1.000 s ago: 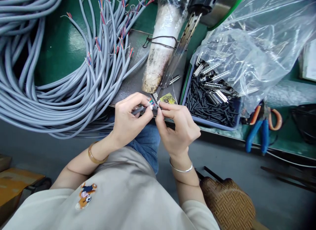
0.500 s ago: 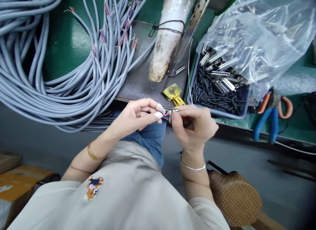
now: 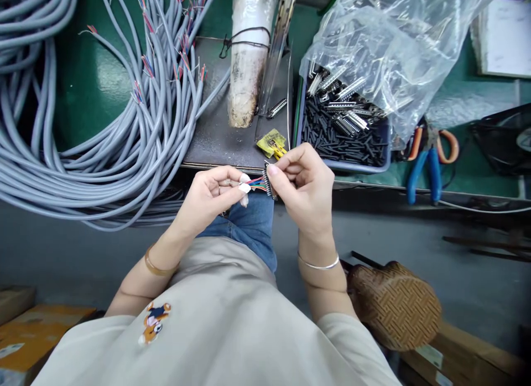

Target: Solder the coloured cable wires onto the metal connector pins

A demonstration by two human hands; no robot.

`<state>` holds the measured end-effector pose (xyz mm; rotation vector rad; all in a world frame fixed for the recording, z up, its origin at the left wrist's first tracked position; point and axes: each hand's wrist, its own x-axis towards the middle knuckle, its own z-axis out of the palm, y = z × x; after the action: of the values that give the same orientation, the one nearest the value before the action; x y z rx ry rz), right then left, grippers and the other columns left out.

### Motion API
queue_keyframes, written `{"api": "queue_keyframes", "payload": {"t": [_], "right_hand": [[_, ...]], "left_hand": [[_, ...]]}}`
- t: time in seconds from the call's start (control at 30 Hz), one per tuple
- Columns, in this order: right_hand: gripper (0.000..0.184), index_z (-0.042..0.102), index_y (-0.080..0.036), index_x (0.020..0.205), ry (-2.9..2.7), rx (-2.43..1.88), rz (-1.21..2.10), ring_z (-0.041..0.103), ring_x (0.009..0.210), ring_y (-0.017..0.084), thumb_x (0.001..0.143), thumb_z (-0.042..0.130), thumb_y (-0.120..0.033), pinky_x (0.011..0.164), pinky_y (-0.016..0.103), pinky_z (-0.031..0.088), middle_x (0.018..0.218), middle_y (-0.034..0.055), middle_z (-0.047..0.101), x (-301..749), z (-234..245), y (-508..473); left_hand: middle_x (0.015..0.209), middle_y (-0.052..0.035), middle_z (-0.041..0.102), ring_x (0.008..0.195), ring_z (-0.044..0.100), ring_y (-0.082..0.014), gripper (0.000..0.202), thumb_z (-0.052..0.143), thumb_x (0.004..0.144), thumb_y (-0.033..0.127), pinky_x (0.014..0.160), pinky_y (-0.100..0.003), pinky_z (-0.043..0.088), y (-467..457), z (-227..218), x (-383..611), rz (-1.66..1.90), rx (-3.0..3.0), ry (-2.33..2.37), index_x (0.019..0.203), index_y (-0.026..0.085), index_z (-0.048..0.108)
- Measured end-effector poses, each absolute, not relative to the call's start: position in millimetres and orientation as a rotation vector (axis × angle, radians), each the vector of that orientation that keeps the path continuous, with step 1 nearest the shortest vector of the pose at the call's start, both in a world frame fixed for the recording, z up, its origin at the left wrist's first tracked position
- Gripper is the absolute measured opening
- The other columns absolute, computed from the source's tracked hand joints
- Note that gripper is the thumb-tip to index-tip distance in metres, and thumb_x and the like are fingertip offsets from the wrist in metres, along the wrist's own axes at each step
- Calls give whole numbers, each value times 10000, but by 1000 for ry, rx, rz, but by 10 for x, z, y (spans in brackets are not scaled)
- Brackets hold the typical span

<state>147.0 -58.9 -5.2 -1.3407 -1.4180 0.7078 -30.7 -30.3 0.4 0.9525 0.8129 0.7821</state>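
My left hand [image 3: 211, 195] pinches a grey cable close to its stripped end, and its colored wires [image 3: 258, 183] fan out to the right past the fingertips. Between thumb and fingers, my right hand [image 3: 305, 189] grips a metal multi-pin connector [image 3: 267, 182], tilted with its row of pins toward the wires. The wire tips meet the connector's pin side; whether each is attached I cannot tell. Both hands are just off the bench's front edge, above the lap. Just beyond them lies a yellow tool with a yellow wrapper [image 3: 271, 144], partly hidden by my right hand.
Grey cables [image 3: 136, 165] with bared ends spread over the left bench. A wrapped white tube [image 3: 249, 71] lies at centre. A bin [image 3: 388, 159] holds connectors and black sleeves under a plastic bag [image 3: 398, 54]. Blue-handled pliers [image 3: 429, 170] lie at right; a stool [image 3: 409, 308] stands below.
My right hand has turned so the connector's pins show more plainly beside the wires. The whole view has shifted, so the bench things appear farther left and higher.
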Motion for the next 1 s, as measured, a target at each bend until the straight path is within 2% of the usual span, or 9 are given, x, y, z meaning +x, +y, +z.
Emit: {"api": "queue_keyframes", "payload": {"t": [0.27,0.4,0.6,0.73,0.83,0.9,1.0], "right_hand": [[179,491,-237,818,-1456,-1367,656,467,460,44,930,629,-258,423,193,331,615,-104,477,1457,-36,-596],[194,477,-240,810,-1428,-1350,701,466,446,46,932,628,-256,413,185,338,602,-106,485,1470,-43,-576],[212,460,-245,814,-1417,-1324,754,440,411,43,938,629,-274,392,180,321,570,-116,484,1480,-51,-571],[211,468,-241,816,-1401,-1345,747,443,419,44,944,631,-282,398,185,315,568,-113,490,1471,-68,-582],[199,483,-237,817,-1430,-1354,717,472,437,52,949,627,-277,415,189,340,570,-110,498,1456,-78,-588],[192,496,-235,821,-1466,-1353,692,486,439,55,955,627,-277,420,191,356,572,-110,505,1445,-72,-599],[134,551,-229,855,-1519,-1383,548,572,525,67,958,634,-249,496,201,452,683,-80,610,1443,-24,-645]], "left_hand": [[596,10,674,370,368,-16,213,809,769,301,354,-162,261,-323,-23,-314,768,933,810,865,147,697],[691,-5,721,385,413,-19,247,803,786,298,366,-157,311,-332,-51,-334,820,923,775,962,161,697],[764,-36,768,393,477,-32,266,812,787,307,382,-162,366,-322,-89,-375,809,940,754,969,163,683],[745,-34,766,388,454,-27,285,818,773,322,373,-160,351,-316,-85,-359,802,943,788,968,157,691],[667,-6,718,407,454,-29,264,829,755,303,384,-155,349,-322,-57,-308,819,969,836,931,145,711],[616,11,668,445,495,-44,223,838,735,290,418,-160,383,-326,-39,-267,846,1001,874,843,143,710],[538,35,563,454,477,-51,227,837,724,308,424,-170,361,-320,-24,-223,894,1041,933,700,150,677]]}}
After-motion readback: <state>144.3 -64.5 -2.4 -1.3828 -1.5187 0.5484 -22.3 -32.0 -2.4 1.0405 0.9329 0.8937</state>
